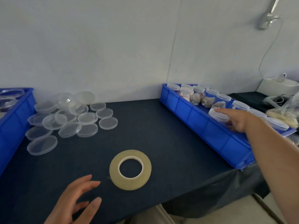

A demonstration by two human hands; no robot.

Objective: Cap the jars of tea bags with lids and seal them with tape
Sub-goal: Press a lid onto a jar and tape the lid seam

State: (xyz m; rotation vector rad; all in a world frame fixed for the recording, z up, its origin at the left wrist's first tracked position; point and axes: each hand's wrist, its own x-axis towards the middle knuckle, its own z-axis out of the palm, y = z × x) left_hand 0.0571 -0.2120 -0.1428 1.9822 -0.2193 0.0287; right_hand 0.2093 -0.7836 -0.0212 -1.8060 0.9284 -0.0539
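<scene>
- The right grip [239, 122] reaches into the right-hand blue tray [202, 125]. It holds a capped jar [217, 118], with fingers laid across the lid and the thumb against the jar's near side.
- That jar stands in the tray close to its near wall, about halfway along.
- More capped jars [224, 97] stand in rows in the same tray, towards the wall and along the far side. Pale tea bags [208, 100] show among them in the middle of the tray.
- The left grip [72, 202] hovers low over the near edge of the tabletop [161, 135]. Its fingers are spread and relaxed and it holds nothing.
- A roll of tape [131, 185] lies flat on the dark tabletop, just right of the left grip's fingertips and not touching them.
- A loose heap of clear lids [71, 120] lies on the left of the tabletop, some overlapping, a few leaning against the wall [113, 46].
- A second blue tray [16, 120] sits at the far left, just beside the lids. Clear open jars [11, 94] are partly in view inside it.
- Past the right tray lies a clear bag [284, 113] with pale contents, blurred.
- A thin cable [267, 50] hangs down the wall from a metal fitting [268, 20] at the upper right.
</scene>
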